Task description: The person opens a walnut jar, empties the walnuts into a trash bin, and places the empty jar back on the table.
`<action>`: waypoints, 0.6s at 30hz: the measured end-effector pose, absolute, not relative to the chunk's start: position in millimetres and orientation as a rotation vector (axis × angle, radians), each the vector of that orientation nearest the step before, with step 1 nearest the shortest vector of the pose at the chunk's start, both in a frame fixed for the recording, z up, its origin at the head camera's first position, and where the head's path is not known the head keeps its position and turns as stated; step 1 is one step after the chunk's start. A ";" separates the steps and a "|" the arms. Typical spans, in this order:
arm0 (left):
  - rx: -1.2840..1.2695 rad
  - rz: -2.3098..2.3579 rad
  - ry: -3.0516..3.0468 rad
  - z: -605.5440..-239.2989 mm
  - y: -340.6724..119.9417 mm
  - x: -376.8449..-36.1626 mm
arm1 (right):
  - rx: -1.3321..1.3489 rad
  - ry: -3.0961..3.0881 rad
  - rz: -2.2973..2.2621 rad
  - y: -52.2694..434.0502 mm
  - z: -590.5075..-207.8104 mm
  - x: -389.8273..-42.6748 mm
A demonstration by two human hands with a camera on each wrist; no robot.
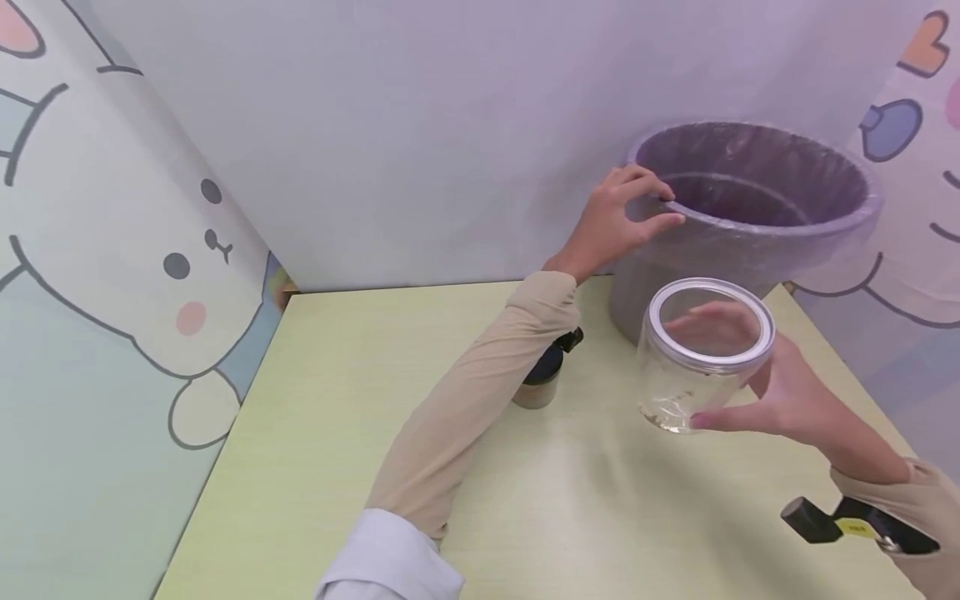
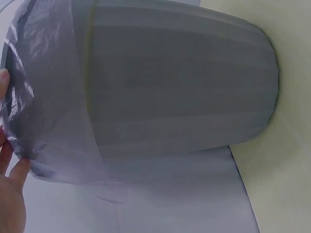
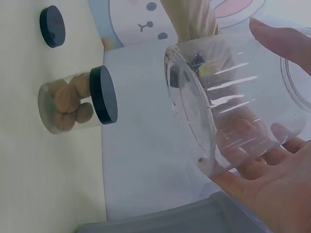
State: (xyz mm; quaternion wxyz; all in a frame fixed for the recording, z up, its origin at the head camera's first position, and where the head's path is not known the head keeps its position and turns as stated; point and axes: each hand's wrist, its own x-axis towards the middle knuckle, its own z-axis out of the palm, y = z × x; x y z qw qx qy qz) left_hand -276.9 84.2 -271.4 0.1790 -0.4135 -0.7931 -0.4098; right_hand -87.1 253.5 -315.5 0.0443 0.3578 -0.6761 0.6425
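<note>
My left hand [image 1: 611,221] grips the near rim of a grey trash can [image 2: 184,82] lined with a thin clear plastic bag [image 2: 53,97]. Thumb and fingertips pinch the lined edge. Over the table in front of the can, my right hand [image 1: 780,392] holds a clear plastic jar [image 1: 686,392] round its side, mouth up and lidless. Small brown crumbs show at the jar's bottom. In the right wrist view my right hand [image 3: 272,179] has its thumb on one side of the jar [image 3: 233,97] and fingers on the other.
A black-lidded jar of walnuts [image 3: 68,102] stands on the pale yellow table [image 1: 315,417], partly behind my left sleeve in the head view. A loose black lid [image 3: 52,26] lies beside it. White walls with cartoon prints [image 1: 187,275] surround the table.
</note>
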 end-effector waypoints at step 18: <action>-1.185 -1.103 -2.255 -268.0 83.7 -276.6 | 1.316 -2.021 2.012 231.2 -339.5 -89.0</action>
